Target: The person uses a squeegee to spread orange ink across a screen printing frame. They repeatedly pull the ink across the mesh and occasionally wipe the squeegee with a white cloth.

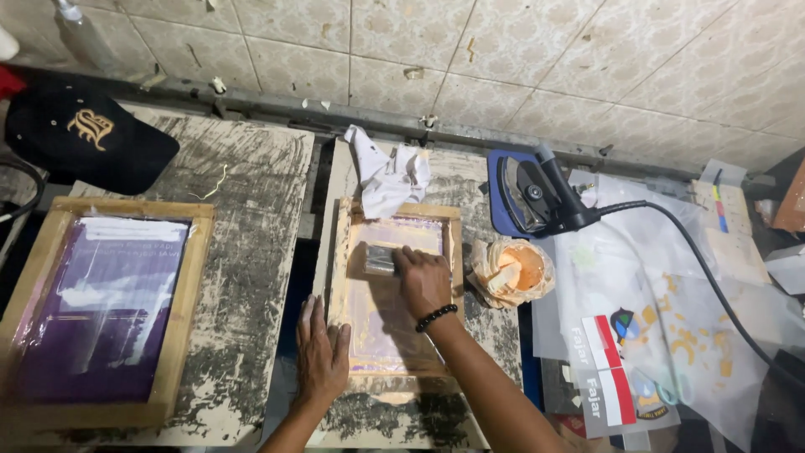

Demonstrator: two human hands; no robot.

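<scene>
A small wooden printing frame [343, 252] with a pale orange-stained mesh lies on a worn board in the middle. My left hand [322, 350] lies flat with fingers spread on the frame's near left corner. My right hand [424, 279], a black bead bracelet on its wrist, grips a squeegee [379, 259] that rests on the mesh in the frame's upper half.
A larger wooden frame with purple mesh [105, 306] lies at the left, a black cap [84, 134] behind it. A crumpled white cloth [386, 178] sits at the small frame's far edge. An orange-smeared ink bag [511, 271], an iron [537, 197] with its cord and printed sheets [637, 344] lie right.
</scene>
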